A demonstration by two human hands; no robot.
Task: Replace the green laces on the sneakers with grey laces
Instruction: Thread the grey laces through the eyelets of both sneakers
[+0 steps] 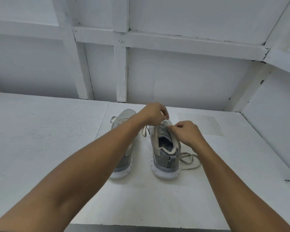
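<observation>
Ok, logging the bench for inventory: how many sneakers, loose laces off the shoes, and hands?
Grey mesh sneakers with white soles: 2 (left sneaker, right sneaker)
Loose olive-grey flat lace: 1
Bare hands: 2 (left hand, right hand), both pinching the right sneaker's pale lace
Total: 5

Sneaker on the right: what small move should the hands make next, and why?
Probably draw the lace through the next eyelet: both the left hand and the right hand pinch it over the sneaker's top, and one end hangs slack beside it.
</observation>
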